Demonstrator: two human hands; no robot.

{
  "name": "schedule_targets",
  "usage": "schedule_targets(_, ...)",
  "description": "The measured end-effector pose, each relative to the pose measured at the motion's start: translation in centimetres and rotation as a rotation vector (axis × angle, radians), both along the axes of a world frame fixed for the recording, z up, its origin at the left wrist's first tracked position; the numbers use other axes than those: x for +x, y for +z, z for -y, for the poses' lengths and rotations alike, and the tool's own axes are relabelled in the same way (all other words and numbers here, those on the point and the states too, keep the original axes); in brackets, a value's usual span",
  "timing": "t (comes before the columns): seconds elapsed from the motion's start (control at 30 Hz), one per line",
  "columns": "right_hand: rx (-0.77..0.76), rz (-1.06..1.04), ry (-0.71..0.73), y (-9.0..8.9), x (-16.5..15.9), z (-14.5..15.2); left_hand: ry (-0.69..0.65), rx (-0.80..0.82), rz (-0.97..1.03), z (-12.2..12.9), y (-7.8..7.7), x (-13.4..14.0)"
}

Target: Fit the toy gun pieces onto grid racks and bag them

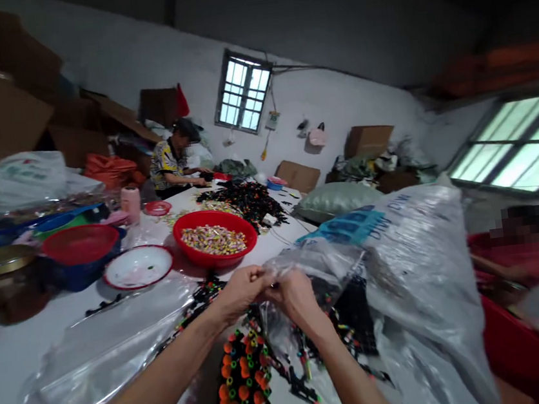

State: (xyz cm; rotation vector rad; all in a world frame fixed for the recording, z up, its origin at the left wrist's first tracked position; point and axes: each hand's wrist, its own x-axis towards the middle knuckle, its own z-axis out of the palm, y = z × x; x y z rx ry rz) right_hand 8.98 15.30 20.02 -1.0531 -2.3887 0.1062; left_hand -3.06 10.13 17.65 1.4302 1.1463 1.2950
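My left hand [241, 291] and my right hand [298, 297] are close together over the table, fingers pinched on the gathered edge of a clear plastic bag [322, 262]. The bag spreads to the right of my hands, with dark pieces showing through it. Below my hands are small black pieces with coloured tips [303, 386], loose on the white table. Near my body is a bundle of black pieces with orange and green round ends [244, 386]. Flat clear plastic bags [116, 355] lie beside my left forearm.
A red basin [183, 238] of small wrapped-looking pieces stands ahead, beside a white red-rimmed plate [138, 267]. A large woven sack [424, 275] rises at right. A black heap [250, 201] lies farther back. One co-worker [170, 161] sits at the far end, another person [519, 258] at right.
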Motion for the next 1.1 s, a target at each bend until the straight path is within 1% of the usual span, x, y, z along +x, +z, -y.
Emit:
schedule_targets(0.03, -0.018, 0.056, -0.001, 0.2, 0.7, 0.3, 0.011, -0.007, 0.015, -0.1, 0.0, 0.1)
schedule_targets(0.1, -0.077, 0.127, -0.01, 0.4, 2.2, 0.7, 0.027, -0.005, -0.029, -0.4, -0.3, 0.0)
schedule_targets(0.17, -0.107, 0.108, -0.063, 0.5, 4.3, 0.5, 0.079, 0.003, -0.076, -0.6, -0.7, -0.2)
schedule_targets(0.27, -0.041, 0.06, -0.227, 0.3, 7.8, -0.1, 0.157, -0.021, -0.097, -1.2, -1.4, 0.0)
schedule_targets(0.33, 0.022, 0.011, -0.305, -0.3, 9.2, -0.3, 0.126, -0.057, -0.08, -1.5, -1.6, 1.2)
schedule_targets(0.37, 0.039, -0.026, -0.306, -0.7, 9.4, -0.2, 0.087, -0.075, -0.062, -1.6, -1.4, 2.0)
schedule_targets(0.43, 0.037, -0.106, -0.254, -2.1, 9.3, 0.2, 0.003, -0.097, -0.005, -1.4, -0.6, 3.6)
schedule_targets(0.5, 0.012, -0.192, -0.21, -3.7, 8.9, 0.4, -0.036, -0.092, 0.077, -0.6, 0.8, 4.4)
schedule_targets(0.53, 0.011, -0.244, -0.192, -4.5, 8.9, 0.4, -0.029, -0.071, 0.132, -0.1, 1.7, 4.4)
schedule_targets(0.6, 0.025, -0.358, -0.166, -5.4, 9.3, -0.3, 0.016, 0.018, 0.254, 1.1, 3.2, 3.2)
schedule_targets(0.63, 0.015, -0.419, -0.154, -5.6, 9.7, -1.0, 0.035, 0.062, 0.233, 1.6, 3.8, 2.3)
schedule_targets(0.67, -0.026, -0.501, -0.146, -5.5, 10.1, -2.0, 0.035, 0.095, 0.146, 2.1, 4.1, 1.3)
schedule_targets(0.73, -0.167, -0.694, -0.147, -4.8, 10.7, -4.3, -0.005, 0.102, -0.134, 2.5, 4.0, -1.0)
schedule_targets(0.8, -0.322, -0.903, -0.137, -3.9, 10.2, -6.1, -0.033, 0.088, -0.409, 2.2, 3.0, -3.3)
schedule_targets(0.87, -0.459, -1.056, -0.067, -3.8, 8.6, -6.6, 0.022, 0.073, -0.598, 1.2, 1.0, -5.5)
schedule_targets(0.9, -0.524, -1.086, -0.02, -4.2, 7.4, -6.2, 0.068, 0.056, -0.685, 0.6, -0.2, -6.4)
schedule_targets(0.97, -0.651, -1.069, 0.054, -6.1, 5.0, -4.5, 0.158, -0.016, -0.783, -0.1, -2.9, -7.6)
schedule_targets(1.0, -0.691, -1.014, 0.063, -7.4, 4.0, -3.3, 0.194, -0.065, -0.777, -0.2, -4.2, -7.9)
schedule_targets(1.03, -0.725, -0.954, 0.057, -8.8, 3.3, -2.1, 0.224, -0.114, -0.757, 0.2, -5.5, -7.9)
schedule_targets(1.1, -0.759, -0.813, 0.026, -11.5, 3.0, 0.6, 0.273, -0.203, -0.707, 1.8, -7.6, -7.3)
